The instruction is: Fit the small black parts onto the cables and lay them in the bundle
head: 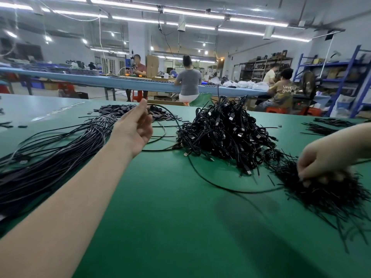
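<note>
- The left hand (135, 127) is stretched out over the middle of the green table (164, 207), palm turned up, fingers curled loosely; it seems to pinch a single black cable (170, 115) near the fingertips, though the contact itself is hard to make out.
- That cable arcs away from the hand, loops down toward the tangled heap and trails across the table surface.
- The right hand (325, 159) is at the table's right edge, fingers bent down into a pile of thin black strips (325, 197), pinching some; the hand is blurred.
- The strips are short, straight and thin, scattered like bristles.
- The bundle (52, 157) of long, dark, glossy cables lies along the left edge, fanning out toward the far side.
- A tangled heap of cables (224, 133) with small metal plugs sits at the centre toward the far edge.
- Small flat black parts (120, 111) are piled at the far edge, beyond the left hand.
</note>
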{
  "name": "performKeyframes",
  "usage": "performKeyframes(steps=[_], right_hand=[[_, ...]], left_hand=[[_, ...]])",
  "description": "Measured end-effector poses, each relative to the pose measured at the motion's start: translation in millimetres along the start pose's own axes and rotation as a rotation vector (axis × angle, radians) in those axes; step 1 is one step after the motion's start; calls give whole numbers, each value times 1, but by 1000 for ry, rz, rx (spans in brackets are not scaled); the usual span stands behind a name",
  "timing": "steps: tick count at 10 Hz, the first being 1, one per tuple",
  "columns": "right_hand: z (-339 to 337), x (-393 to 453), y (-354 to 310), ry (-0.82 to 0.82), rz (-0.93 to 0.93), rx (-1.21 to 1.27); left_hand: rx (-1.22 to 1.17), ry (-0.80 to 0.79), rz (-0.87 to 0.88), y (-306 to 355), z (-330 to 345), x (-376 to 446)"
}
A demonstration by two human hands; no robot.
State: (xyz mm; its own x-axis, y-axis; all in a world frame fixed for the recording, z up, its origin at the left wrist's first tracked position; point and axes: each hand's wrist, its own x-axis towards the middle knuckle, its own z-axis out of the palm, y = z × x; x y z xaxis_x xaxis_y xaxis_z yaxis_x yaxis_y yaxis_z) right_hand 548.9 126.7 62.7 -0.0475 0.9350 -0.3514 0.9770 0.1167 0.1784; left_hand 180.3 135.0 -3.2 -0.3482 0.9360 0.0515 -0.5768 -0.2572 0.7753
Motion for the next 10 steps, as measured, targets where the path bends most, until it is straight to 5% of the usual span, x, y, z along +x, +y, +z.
performKeyframes(steps=[1,2,3,5,6,7,8,9,10], right_hand=[[4,-2,-62,80,-239,-113],[5,9,-126,443,-535,400],[3,18,-183,546,-635,814],[18,20,-223,804,-772,1130],[12,24,-216,718,-868,1236],[15,32,-204,461,-939,1227],[29,46,-186,-3,-949,1171],[39,59,-170,-64,-759,1053],[26,62,-153,124,-610,1166]], left_hand=[[-145,9,-50,2,3,-1],[-133,-58,-54,0,11,-5],[-112,-130,-44,3,17,-8],[161,-232,-17,3,34,-14],[314,-371,-34,7,39,-19],[325,-392,-3,22,41,-21],[2,-404,-66,41,42,-26],[69,-606,-155,54,35,-34],[701,-756,-341,46,34,-43]])
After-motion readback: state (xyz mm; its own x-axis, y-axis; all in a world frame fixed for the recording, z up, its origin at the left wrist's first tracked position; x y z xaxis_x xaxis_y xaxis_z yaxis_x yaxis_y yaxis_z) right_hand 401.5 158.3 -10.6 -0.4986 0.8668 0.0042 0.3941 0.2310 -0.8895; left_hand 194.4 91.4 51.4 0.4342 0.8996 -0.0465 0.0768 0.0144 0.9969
